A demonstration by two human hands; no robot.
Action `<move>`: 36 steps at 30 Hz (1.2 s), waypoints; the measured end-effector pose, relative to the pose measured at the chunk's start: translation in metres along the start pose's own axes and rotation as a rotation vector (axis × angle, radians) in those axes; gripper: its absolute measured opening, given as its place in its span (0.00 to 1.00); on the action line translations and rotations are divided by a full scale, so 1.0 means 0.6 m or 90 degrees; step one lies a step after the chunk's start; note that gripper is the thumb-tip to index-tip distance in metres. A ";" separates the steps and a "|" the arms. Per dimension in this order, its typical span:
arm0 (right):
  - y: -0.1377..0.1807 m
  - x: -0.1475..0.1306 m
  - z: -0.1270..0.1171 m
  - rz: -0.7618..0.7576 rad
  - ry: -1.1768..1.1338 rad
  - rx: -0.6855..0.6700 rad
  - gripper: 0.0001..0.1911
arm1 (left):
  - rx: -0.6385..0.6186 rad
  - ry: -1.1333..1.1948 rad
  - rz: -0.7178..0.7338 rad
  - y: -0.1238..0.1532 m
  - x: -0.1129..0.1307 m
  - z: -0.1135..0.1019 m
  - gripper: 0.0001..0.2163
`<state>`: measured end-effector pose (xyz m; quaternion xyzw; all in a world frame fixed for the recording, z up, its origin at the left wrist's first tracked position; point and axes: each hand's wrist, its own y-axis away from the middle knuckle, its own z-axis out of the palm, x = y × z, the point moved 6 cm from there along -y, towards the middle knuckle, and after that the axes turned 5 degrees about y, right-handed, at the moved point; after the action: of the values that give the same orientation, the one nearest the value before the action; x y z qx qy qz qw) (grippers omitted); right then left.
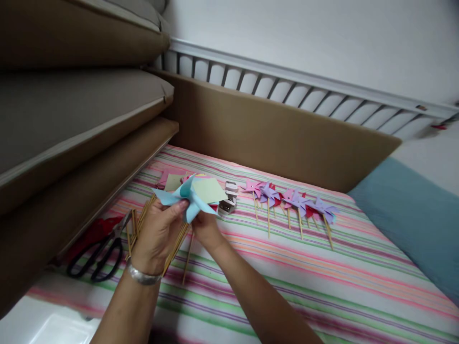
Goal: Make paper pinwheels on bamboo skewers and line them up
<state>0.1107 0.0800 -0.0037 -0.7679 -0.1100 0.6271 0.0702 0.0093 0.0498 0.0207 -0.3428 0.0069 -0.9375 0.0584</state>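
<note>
My left hand [158, 236] is closed on a light blue paper pinwheel [188, 197], thumb pressing its centre, above a striped bedsheet [322, 282]. My right hand [203, 227] is behind and under the blue paper, fingers mostly hidden, pinching it from the back. Several thin wooden sticks [175, 248] lie below my hands. A row of finished pink and purple pinwheels on sticks [294, 203] lies to the right.
Black-handled scissors [98, 255] lie at the left near red paper [91, 231]. Pink and yellow paper squares [172, 180] and a small stapler-like tool [228, 200] lie behind my hands. Brown cushions [71, 119] rise on the left, a blue pillow [419, 215] at right.
</note>
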 end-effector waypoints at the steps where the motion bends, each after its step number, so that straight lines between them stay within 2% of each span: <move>1: 0.010 -0.010 -0.023 -0.034 -0.044 0.004 0.04 | -0.009 -0.001 -0.015 0.000 -0.003 0.000 0.07; 4: 0.046 -0.005 -0.116 0.014 -0.140 0.120 0.11 | -0.060 -0.033 -0.075 0.004 -0.028 0.006 0.08; 6: 0.073 0.005 -0.172 0.033 -0.168 0.198 0.13 | -0.124 -0.088 -0.112 0.008 -0.055 0.017 0.07; 9: 0.106 0.029 -0.215 0.061 -0.183 0.210 0.08 | -0.255 -0.219 -0.112 0.016 -0.091 0.045 0.03; 11: 0.120 0.048 -0.223 0.096 -0.181 0.181 0.04 | -0.339 -0.302 -0.083 0.022 -0.109 0.066 0.01; 13: 0.127 0.062 -0.227 0.126 -0.175 0.163 0.05 | -0.396 -0.360 -0.054 0.027 -0.121 0.083 0.02; 17: 0.126 0.060 -0.235 0.141 -0.162 0.110 0.08 | -0.441 -0.418 0.002 0.030 -0.137 0.107 0.03; 24: 0.129 0.034 -0.248 0.166 -0.175 0.045 0.06 | -0.447 -0.468 0.114 0.032 -0.147 0.123 0.04; 36: 0.132 0.025 -0.242 0.101 -0.114 0.072 0.05 | -0.403 -0.475 0.173 0.034 -0.135 0.117 0.04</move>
<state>0.2618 0.0118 -0.0076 -0.7099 -0.0194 0.7020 0.0537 0.1180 0.0406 0.0212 -0.6512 0.3139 -0.6872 0.0714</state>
